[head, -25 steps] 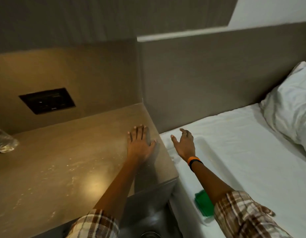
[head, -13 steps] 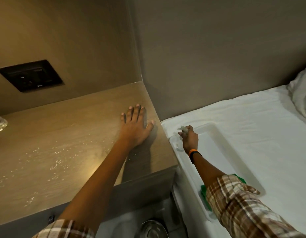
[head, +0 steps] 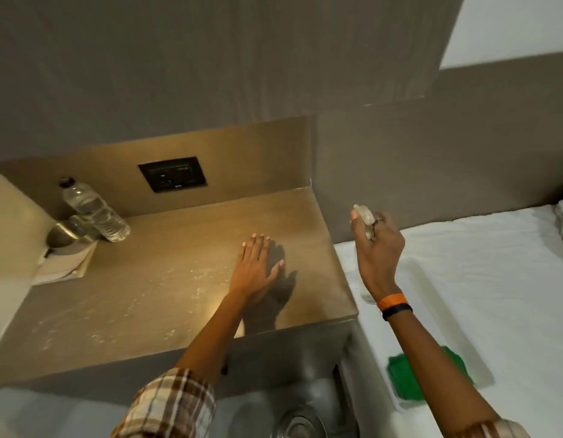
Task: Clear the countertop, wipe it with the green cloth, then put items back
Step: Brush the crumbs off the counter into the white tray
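Observation:
The brown countertop (head: 166,279) carries scattered white specks near its front. My left hand (head: 256,273) lies flat on it near the right edge, fingers spread, holding nothing. My right hand (head: 379,251) is raised above the far end of a white tray (head: 447,308) on the bed, closed on a small clear item (head: 363,218) that looks like a glass; most of it is hidden by my fingers. The green cloth (head: 403,380) lies crumpled at the near end of the tray, partly behind my right forearm.
A clear water bottle (head: 93,210), a steel cup (head: 63,233) and a folded white napkin (head: 65,267) stand at the counter's back left corner. A black socket plate (head: 172,178) is on the back wall. The white bed (head: 495,248) adjoins on the right. A steel vessel (head: 302,422) sits below.
My right hand reached into the tray's far corner, closed on the clear item and lifted it. My left hand stayed flat on the counter. The view swung left, revealing the bottle.

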